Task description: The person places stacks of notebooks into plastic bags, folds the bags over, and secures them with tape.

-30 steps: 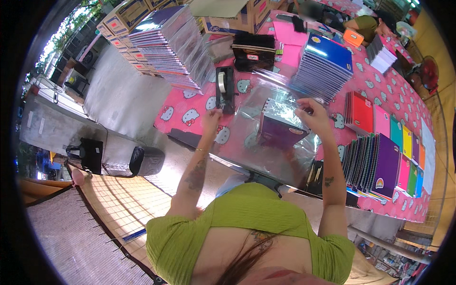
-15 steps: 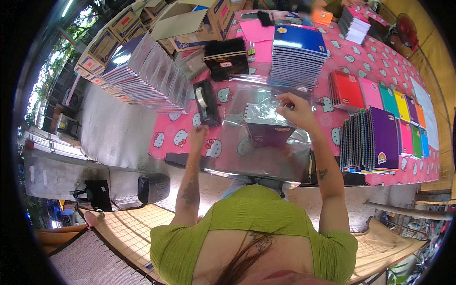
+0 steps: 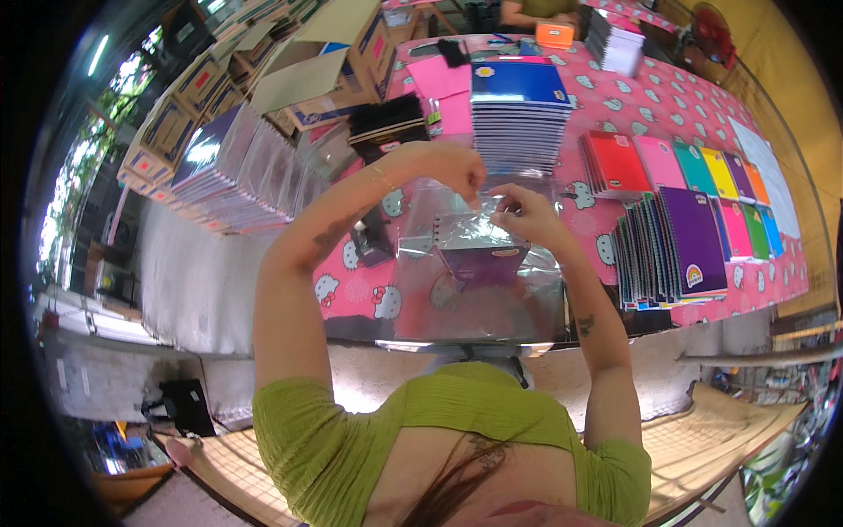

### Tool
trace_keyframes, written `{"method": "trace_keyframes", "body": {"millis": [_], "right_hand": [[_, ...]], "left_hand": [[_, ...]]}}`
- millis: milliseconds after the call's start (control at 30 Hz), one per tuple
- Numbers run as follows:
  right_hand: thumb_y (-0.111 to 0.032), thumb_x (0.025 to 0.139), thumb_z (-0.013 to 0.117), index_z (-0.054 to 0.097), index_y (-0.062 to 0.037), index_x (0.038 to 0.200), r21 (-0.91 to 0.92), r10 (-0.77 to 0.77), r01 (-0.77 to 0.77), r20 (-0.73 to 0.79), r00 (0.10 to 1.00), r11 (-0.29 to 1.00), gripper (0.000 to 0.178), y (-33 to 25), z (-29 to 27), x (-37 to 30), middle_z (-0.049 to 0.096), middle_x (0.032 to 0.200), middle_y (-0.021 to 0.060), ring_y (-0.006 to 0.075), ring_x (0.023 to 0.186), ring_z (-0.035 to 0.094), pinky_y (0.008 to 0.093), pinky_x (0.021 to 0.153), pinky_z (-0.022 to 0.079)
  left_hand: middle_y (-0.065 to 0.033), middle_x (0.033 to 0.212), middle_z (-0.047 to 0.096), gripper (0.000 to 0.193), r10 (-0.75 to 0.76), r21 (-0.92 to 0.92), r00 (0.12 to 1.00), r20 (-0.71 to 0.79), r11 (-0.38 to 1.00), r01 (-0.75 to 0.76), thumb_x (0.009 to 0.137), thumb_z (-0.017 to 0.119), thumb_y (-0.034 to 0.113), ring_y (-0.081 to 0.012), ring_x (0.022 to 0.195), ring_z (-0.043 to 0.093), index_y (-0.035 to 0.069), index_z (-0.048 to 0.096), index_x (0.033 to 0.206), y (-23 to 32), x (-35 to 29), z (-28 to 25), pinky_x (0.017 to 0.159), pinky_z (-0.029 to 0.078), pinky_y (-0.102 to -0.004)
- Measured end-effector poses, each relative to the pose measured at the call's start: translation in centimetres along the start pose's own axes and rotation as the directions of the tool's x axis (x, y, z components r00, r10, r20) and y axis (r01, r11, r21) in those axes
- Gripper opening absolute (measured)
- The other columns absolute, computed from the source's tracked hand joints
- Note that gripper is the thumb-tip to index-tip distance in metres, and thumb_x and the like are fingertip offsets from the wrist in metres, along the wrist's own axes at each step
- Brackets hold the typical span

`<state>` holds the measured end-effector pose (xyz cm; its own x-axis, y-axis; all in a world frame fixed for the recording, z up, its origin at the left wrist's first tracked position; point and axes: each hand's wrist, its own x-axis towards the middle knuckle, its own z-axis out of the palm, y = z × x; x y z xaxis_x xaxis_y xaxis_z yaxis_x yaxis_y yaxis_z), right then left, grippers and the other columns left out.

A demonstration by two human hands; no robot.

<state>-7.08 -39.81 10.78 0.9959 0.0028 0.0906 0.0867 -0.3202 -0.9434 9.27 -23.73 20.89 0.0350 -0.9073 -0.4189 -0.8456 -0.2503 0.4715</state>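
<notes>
A small stack of spiral notebooks with a dark purple cover sits in front of me, with shiny clear plastic wrap folded over its top. My right hand is at the stack's far right corner, fingers bent and pinching at the wrap. Reaching across from the left, my left hand hangs over the far edge of the stack. Its fingers are closed; whatever they hold is too small to make out. A black tape dispenser stands left of the stack, partly hidden by my left forearm.
Behind stands a tall stack of blue notebooks. To the right are purple spiral notebooks and red notebooks beside other colours. Wrapped bundles and cardboard boxes line the left. A person is at the far end.
My left hand has moved from beside the tape dispenser up and right, over the far edge of the wrapped stack. My right hand stays by the stack. The view has shifted slightly.
</notes>
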Motion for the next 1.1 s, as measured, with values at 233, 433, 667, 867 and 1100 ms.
{"method": "trace_keyframes", "body": {"millis": [233, 433, 667, 867, 1100], "right_hand": [[-0.020, 0.073, 0.080, 0.056, -0.0076, 0.133, -0.118, -0.020, 0.018, -0.023, 1.000, 0.993, 0.066, -1.1, 1.2, -0.2, 0.060, 0.115, 0.0119, 0.0212, 0.102, 0.059, 0.0356, 0.090, 0.048], [-0.024, 0.066, 0.088, 0.043, -0.0082, 0.145, 0.240, -0.141, 0.209, -0.272, 0.952, 0.948, 0.092, 3.7, 1.7, -6.5, 0.045, 0.141, 0.0123, 0.0251, 0.126, 0.046, 0.0376, 0.106, 0.037], [-0.050, 0.077, 0.081, 0.052, -0.0013, 0.132, 0.314, -0.132, 0.187, -0.189, 0.973, 0.931, 0.079, 2.6, 4.2, -1.2, 0.062, 0.118, 0.0059, 0.0171, 0.111, 0.057, 0.0324, 0.099, 0.042], [-0.047, 0.093, 0.061, 0.035, 0.0008, 0.147, 0.443, -0.454, 0.451, -0.106, 0.885, 0.775, 0.077, -10.6, 7.0, 1.8, 0.039, 0.151, 0.0150, 0.0257, 0.137, 0.041, 0.0374, 0.109, 0.035], [-0.013, 0.094, 0.062, 0.056, -0.0024, 0.129, 0.397, -0.193, 0.245, -0.167, 0.967, 0.885, 0.037, -4.7, 8.2, 0.0, 0.055, 0.130, 0.0086, 0.0195, 0.114, 0.058, 0.0321, 0.097, 0.045]], "left_hand": [[-0.0041, 0.133, 0.056, 0.065, 0.098, -0.907, 0.989, 0.108, 0.418, 0.058, 0.091, 0.065, 0.037, -0.0130, 0.116, 0.054, 0.006, 0.044, 0.144, -13.3, 4.5, 15.4, 0.102, 0.043, -0.0377], [-0.0097, 0.143, 0.048, 0.078, -0.354, -0.844, 0.767, -0.535, 0.267, -0.466, 0.087, 0.073, 0.023, -0.0220, 0.124, 0.052, 0.006, 0.031, 0.151, -9.2, -6.5, 17.7, 0.106, 0.041, -0.0426], [-0.0098, 0.129, 0.057, 0.083, -0.578, -0.631, 0.286, -0.764, 0.580, -0.515, 0.067, 0.088, 0.009, -0.0190, 0.112, 0.058, 0.003, 0.045, 0.139, 2.2, -6.6, 21.5, 0.097, 0.047, -0.0371], [-0.0097, 0.115, 0.062, 0.067, -0.368, -0.254, -0.545, -0.753, 0.927, -0.275, 0.072, 0.085, 0.016, -0.0186, 0.100, 0.062, -0.003, 0.051, 0.127, 5.8, -25.6, 9.1, 0.086, 0.052, -0.0318], [-0.0338, 0.132, 0.045, 0.094, -0.268, -0.635, -0.805, -0.529, 0.754, 0.166, 0.075, 0.076, 0.054, -0.0415, 0.121, 0.051, -0.009, 0.039, 0.134, -6.6, -40.2, 1.2, 0.101, 0.043, -0.0452]]}}
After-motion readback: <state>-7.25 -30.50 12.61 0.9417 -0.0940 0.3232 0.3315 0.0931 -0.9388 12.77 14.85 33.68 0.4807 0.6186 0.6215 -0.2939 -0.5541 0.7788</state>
